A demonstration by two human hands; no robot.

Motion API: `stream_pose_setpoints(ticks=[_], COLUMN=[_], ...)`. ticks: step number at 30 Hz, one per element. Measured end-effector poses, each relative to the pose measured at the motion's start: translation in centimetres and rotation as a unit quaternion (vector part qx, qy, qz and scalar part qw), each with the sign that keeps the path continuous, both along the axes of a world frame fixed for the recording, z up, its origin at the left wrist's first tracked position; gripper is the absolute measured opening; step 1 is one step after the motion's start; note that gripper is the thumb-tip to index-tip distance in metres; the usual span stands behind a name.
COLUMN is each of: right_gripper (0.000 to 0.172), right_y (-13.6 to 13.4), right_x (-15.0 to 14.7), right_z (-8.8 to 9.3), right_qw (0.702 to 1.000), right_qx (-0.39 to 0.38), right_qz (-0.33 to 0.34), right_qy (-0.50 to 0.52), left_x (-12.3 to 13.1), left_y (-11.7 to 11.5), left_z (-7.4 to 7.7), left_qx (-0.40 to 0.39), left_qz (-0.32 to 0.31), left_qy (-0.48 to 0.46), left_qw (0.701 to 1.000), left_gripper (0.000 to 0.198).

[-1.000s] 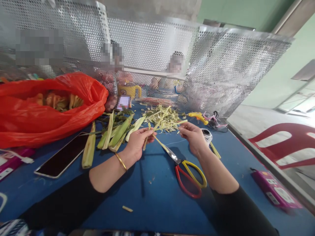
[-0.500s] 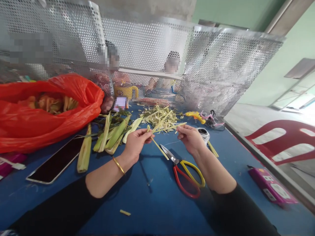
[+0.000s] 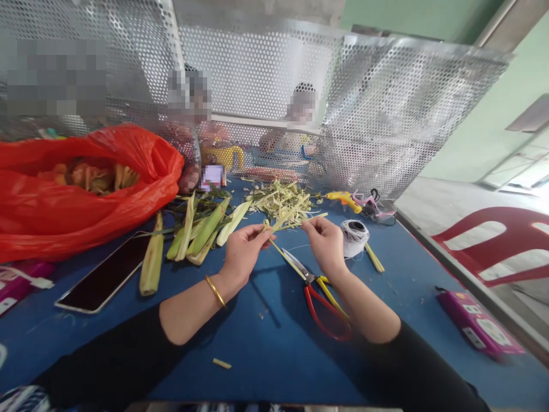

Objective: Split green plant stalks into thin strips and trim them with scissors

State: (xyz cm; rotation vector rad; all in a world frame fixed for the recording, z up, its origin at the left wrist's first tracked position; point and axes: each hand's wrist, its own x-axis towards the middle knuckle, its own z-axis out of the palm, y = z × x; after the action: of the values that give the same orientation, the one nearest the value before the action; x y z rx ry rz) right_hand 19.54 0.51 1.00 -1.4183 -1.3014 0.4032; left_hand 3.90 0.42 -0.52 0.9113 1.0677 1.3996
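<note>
Pinched between the thumb and fingers of my left hand (image 3: 245, 252) are pale green husk strips (image 3: 286, 258), whose ends spread to both sides. My right hand (image 3: 323, 239) is closed at the fingertips beside the upper strip ends; a thin thread seems to run there, but what it grips is too small to tell. Scissors (image 3: 309, 278) with one red and one yellow handle lie below, partly behind my right wrist. A spool of white thread (image 3: 355, 239) stands just right of that hand. A heap of shredded strips (image 3: 283, 200) lies beyond both hands.
Left: red plastic bag (image 3: 150, 191), phone (image 3: 105, 274), corn husks (image 3: 208, 229). Back right: yellow glue gun (image 3: 344, 199). Right: purple box (image 3: 478, 326), red chair (image 3: 493, 229). Behind a perforated metal screen (image 3: 257, 74) sit people.
My right hand has shifted slightly left, toward my left hand, and covers more of the yellow scissor handle. The thread spool shows more fully. The whole view has shifted a little.
</note>
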Motion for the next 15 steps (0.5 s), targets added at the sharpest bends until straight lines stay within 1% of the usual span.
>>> stream_pose_setpoints(ticks=[2, 4, 5, 7, 9, 12, 14, 15], right_gripper=[0.024, 0.022, 0.021, 0.021, 0.019, 0.018, 0.023, 0.026], right_y=[-0.6, -1.1, -1.2, -1.5, -1.5, -1.3, -1.0, -0.8], right_x=[-0.1, -0.3, -0.4, -0.5, -0.6, -0.4, 0.2, 0.7], right_z=[0.0, 0.0, 0.0, 0.0, 0.2, 0.8, 1.3, 1.5], right_qw=[0.989, 0.969, 0.960, 0.948, 0.950, 0.969, 0.980, 0.984], right_qx=[0.037, 0.052, 0.054, 0.065, 0.090, 0.124, 0.134, 0.138], right_qz=[0.006, 0.047, 0.074, 0.125, 0.159, 0.179, 0.149, 0.114], right_qy=[-0.142, -0.236, -0.264, -0.284, -0.253, -0.114, -0.010, 0.026], left_x=[0.0, 0.0, -0.1, -0.1, -0.1, -0.2, -0.3, -0.4], left_y=[0.0, 0.1, 0.1, 0.1, 0.1, 0.3, 0.5, 0.6], left_z=[0.0, 0.0, 0.0, 0.1, 0.1, 0.1, 0.1, 0.2], left_qx=[-0.003, -0.011, -0.016, -0.024, -0.034, -0.056, -0.068, -0.072], left_qz=[0.003, 0.003, 0.000, -0.007, -0.013, -0.015, -0.013, -0.011], left_qy=[0.005, 0.005, 0.004, 0.002, 0.000, -0.011, -0.024, -0.032], left_qw=[1.000, 1.000, 1.000, 1.000, 0.999, 0.998, 0.997, 0.997], left_gripper=[0.019, 0.017, 0.016, 0.015, 0.014, 0.012, 0.011, 0.009])
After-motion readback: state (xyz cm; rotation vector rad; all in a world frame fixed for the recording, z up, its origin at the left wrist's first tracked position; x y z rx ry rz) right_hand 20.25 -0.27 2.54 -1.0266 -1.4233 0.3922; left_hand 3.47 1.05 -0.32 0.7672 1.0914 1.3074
